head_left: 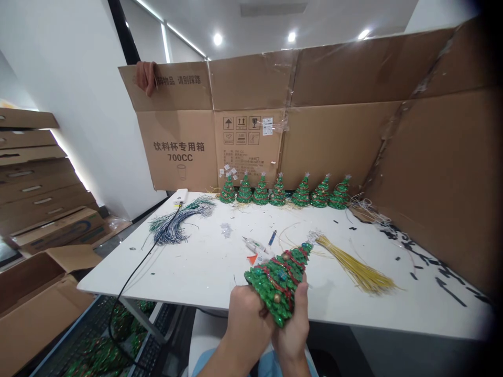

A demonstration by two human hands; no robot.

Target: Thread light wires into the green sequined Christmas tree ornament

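A small green Christmas tree [280, 283] with red garland and gold balls is held tilted over the table's front edge, its tip pointing up and right. My right hand [294, 327] is closed around its lower right side, thumb along the edge. My left hand [245, 317] is closed at the base; its fingertips are hidden behind the tree. Just beyond the tree lie a white glue-gun-like tool [255, 246], a blue pen-like stick [272, 238] and a small orange piece [252, 259].
Several similar trees [277, 191] stand along the cardboard wall [247, 89]. A gold wire bundle [353, 264] lies right, a green and white wire bundle [173, 225] left. Black scraps [444, 269] litter the right side. A black cable [129, 283] hangs over the left edge by a crate of trees [98, 356].
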